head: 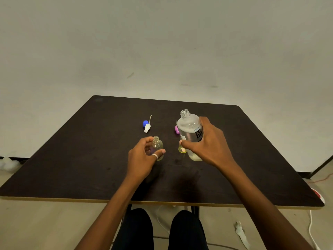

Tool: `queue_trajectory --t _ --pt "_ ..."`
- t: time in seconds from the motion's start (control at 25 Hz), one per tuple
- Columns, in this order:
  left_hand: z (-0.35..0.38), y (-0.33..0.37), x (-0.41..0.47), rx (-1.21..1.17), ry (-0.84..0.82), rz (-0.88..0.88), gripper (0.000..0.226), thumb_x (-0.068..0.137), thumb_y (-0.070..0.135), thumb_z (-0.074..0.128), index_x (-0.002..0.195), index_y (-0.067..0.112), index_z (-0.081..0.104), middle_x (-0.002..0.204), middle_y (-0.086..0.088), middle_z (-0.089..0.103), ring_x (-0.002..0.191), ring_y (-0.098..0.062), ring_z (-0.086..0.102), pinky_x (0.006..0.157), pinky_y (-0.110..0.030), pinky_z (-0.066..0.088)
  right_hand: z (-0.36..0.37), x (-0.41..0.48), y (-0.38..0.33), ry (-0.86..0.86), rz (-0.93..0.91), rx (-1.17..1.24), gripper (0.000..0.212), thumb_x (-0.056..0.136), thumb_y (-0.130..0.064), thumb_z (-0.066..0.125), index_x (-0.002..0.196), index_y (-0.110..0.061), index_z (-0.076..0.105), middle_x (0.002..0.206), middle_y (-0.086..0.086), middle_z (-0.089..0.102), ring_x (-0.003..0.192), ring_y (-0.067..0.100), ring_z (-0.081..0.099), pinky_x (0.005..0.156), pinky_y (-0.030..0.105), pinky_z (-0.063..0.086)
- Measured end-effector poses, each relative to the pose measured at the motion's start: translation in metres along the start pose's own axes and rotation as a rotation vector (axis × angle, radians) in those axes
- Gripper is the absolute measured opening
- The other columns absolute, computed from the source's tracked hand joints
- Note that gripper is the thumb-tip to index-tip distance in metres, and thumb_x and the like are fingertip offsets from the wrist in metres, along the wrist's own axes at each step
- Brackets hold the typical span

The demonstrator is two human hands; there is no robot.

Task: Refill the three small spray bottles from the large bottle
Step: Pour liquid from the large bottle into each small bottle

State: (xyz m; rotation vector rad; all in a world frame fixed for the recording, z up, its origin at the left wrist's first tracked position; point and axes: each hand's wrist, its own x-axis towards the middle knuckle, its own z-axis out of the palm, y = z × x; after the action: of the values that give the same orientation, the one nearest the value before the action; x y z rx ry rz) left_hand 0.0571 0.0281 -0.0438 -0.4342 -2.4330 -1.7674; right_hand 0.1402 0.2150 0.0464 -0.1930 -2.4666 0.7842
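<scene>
My left hand [142, 157] holds a small clear bottle [157, 144] with no cap, upright on the dark table [72, 159]. My right hand [207, 147] grips the large clear bottle [189, 129], uncapped, upright and leaning slightly left, with a little liquid at its bottom. Behind the large bottle, a second small bottle [180, 148] with yellowish liquid is partly hidden. A blue-and-white spray cap [146, 125] with its tube lies on the table further back. A pink cap [176, 129] peeks out behind the large bottle.
The table's front edge [162, 202] runs just above my knees. A wall stands behind the table. White cable [310, 230] and a red-and-white object [319, 194] lie on the floor at the right, a scrap of paper [240, 231] below.
</scene>
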Motion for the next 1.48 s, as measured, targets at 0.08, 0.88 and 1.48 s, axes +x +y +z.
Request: queue_trajectory --t 0.08,0.88,1.48 --pt "-0.004 0.007 -0.005 -0.003 0.004 0.006 0.059 0.073 0.028 0.087 0.126 0.020 0.063 0.112 0.008 0.071 0.100 -0.005 0.067 0.085 -0.016 0.054 -0.003 0.001 0.003 -0.008 -0.040 -0.084 0.067 0.062 -0.048 0.077 0.121 -0.028 0.050 0.104 -0.009 0.063 0.092 0.013 0.060 0.079 0.037 0.053" --pt "-0.014 -0.001 -0.001 0.053 -0.103 0.084 0.060 0.070 0.027 0.089 0.126 0.024 0.067 0.112 0.011 0.072 0.097 0.006 0.066 0.086 -0.006 0.049 0.022 -0.009 0.015 -0.229 -0.097 -0.224 0.071 0.067 -0.050 0.074 0.127 -0.025 0.047 0.114 -0.001 0.061 0.099 0.018 0.058 0.087 0.045 0.052" --pt "-0.014 -0.013 -0.002 0.058 -0.107 0.094 0.060 0.071 0.023 0.088 0.127 0.022 0.067 0.115 0.009 0.072 0.099 0.006 0.066 0.086 -0.005 0.048 0.035 -0.017 0.016 -0.253 -0.103 -0.333 0.059 0.072 -0.046 0.071 0.123 -0.030 0.045 0.100 -0.006 0.054 0.090 0.015 0.057 0.075 0.037 0.052"
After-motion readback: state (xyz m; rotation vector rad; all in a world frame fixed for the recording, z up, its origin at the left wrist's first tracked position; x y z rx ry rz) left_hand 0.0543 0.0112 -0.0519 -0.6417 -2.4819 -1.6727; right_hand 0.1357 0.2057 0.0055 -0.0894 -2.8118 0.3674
